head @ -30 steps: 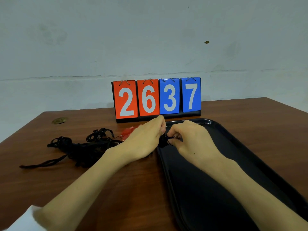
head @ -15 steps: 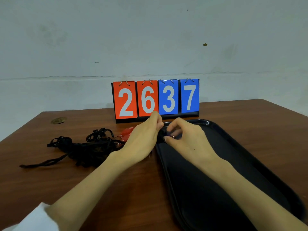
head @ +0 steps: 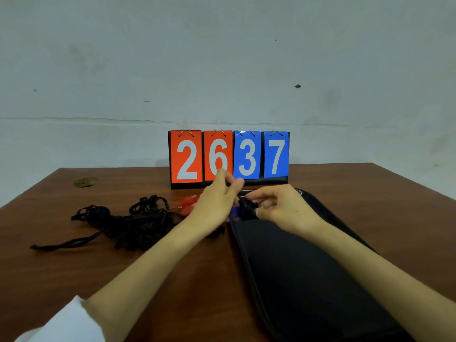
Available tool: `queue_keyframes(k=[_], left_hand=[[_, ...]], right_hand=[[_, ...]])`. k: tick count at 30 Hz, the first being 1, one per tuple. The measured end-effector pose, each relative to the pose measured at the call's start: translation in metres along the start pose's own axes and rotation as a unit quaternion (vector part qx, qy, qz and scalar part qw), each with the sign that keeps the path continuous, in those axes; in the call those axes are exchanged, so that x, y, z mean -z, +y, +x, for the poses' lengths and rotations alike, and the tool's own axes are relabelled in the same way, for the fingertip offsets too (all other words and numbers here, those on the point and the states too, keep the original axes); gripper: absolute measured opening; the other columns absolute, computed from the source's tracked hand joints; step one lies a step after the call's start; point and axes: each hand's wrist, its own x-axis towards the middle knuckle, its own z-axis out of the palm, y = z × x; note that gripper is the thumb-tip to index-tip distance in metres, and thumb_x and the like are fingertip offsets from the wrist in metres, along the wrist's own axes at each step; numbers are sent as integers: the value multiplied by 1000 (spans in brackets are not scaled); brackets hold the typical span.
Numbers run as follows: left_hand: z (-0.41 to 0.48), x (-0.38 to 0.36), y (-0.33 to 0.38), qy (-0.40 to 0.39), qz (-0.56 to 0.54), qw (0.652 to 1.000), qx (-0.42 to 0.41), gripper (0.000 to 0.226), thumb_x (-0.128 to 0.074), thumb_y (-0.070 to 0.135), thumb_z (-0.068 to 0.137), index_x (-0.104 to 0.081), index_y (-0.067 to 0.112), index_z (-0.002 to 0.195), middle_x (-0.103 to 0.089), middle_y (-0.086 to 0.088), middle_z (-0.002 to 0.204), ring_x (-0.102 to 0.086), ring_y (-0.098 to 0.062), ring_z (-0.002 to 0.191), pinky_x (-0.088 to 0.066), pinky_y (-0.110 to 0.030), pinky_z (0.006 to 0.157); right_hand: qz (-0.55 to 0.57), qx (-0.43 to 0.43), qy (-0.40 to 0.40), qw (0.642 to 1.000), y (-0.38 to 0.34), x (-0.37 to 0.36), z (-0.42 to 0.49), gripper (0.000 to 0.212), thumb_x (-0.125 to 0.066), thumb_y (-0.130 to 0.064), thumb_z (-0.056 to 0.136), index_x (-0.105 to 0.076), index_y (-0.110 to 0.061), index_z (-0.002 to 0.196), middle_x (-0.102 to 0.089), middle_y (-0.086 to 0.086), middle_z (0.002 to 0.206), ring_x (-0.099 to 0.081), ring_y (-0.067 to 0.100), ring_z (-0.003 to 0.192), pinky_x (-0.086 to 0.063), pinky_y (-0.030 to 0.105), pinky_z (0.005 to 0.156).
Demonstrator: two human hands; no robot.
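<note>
The fingers of the left hand are drawn together at their tips, raised just above the far left corner of the black tray; whether they pinch anything cannot be told. The right hand, over that same corner, curls thumb and fingers round a small black cord bundle. A purple piece shows against the bundle, at the tray's left rim. Well to the left of the tray, a loose pile of black cords lies on the wooden table, with one strand trailing further from the tray. Between that pile and the tray, red pieces show, partly hidden behind the left hand. Just beyond the tray's far edge stands a flip scoreboard reading 2637, two cards red and two blue.
</note>
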Motion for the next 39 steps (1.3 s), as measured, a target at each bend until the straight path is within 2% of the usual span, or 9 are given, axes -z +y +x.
queue_keyframes(k=[7, 12, 14, 19, 21, 25, 30, 34, 39], left_hand=[[17, 46, -29, -69, 159, 980, 95, 9, -49, 22, 95, -52, 14, 100, -62, -1, 87, -57, -10, 66, -45, -19, 56], [16, 50, -39, -135, 239, 959, 71, 17, -51, -3, 89, -61, 8, 96, -60, -4, 118, -57, -16, 111, -41, -15, 79], [16, 48, -40, -127, 270, 953, 59, 21, -50, -6, 88, -66, 6, 94, -60, -6, 124, -55, -18, 114, -40, -19, 84], [11, 37, -48, -120, 307, 944, 31, 16, -58, 19, 88, -67, 6, 87, -62, 1, 109, -56, -13, 86, -47, -26, 74], [10, 28, -52, -105, 336, 935, 32, 21, -61, 31, 86, -59, 13, 75, -65, 3, 106, -61, -16, 88, -52, -33, 78], [8, 16, -51, -64, 408, 911, 21, 30, -59, 43, 83, -50, 19, 69, -64, -2, 117, -62, -19, 91, -52, -37, 81], [8, 21, -46, -18, 317, 947, 46, 21, -66, 29, 82, -69, 8, 84, -68, -5, 102, -63, -16, 87, -53, -33, 78], [16, 36, -34, 27, 216, 975, 47, 17, -64, 24, 86, -70, 9, 82, -70, -6, 85, -59, -9, 73, -47, -18, 62], [13, 45, -9, 45, 160, 986, -1, 10, -65, 23, 85, -59, 16, 86, -67, 0, 80, -63, -9, 71, -47, -17, 61]], right_hand=[[17, -152, 105, 983, 46, -13, 41, 43, -59, 3, 83, -54, -9, 124, -59, 9, 113, -55, 20, 108, -46, 30, 93], [-11, -135, 129, 982, 51, -37, 56, 42, -63, -6, 83, -51, -10, 124, -56, 5, 102, -53, 13, 92, -44, 24, 81], [-24, -132, 131, 982, 50, -42, 57, 38, -64, -12, 83, -53, -11, 120, -57, 6, 106, -54, 12, 90, -44, 23, 78], [-45, -151, 144, 977, 47, -44, 55, 35, -60, -28, 85, -54, -16, 117, -56, 6, 116, -56, 18, 100, -48, 36, 89], [-57, -152, 175, 971, 43, -40, 52, 38, -60, -29, 85, -53, -17, 120, -51, 6, 123, -51, 23, 112, -44, 47, 98], [-4, -103, 204, 974, 29, -39, 43, 35, -61, -22, 85, -52, -18, 118, -48, 5, 124, -48, 20, 117, -45, 47, 98], [58, -81, 171, 980, 9, -48, 30, 22, -60, -19, 86, -59, -22, 109, -56, -3, 111, -54, 9, 101, -51, 27, 82], [163, -131, 64, 976, -15, -51, 24, 17, -53, -28, 92, -64, -17, 100, -63, -4, 89, -56, 3, 77, -41, 14, 59], [448, -209, 16, 869, -36, -50, 26, 31, -62, -38, 85, -64, -13, 102, -71, 3, 94, -66, 14, 85, -53, 26, 74]])
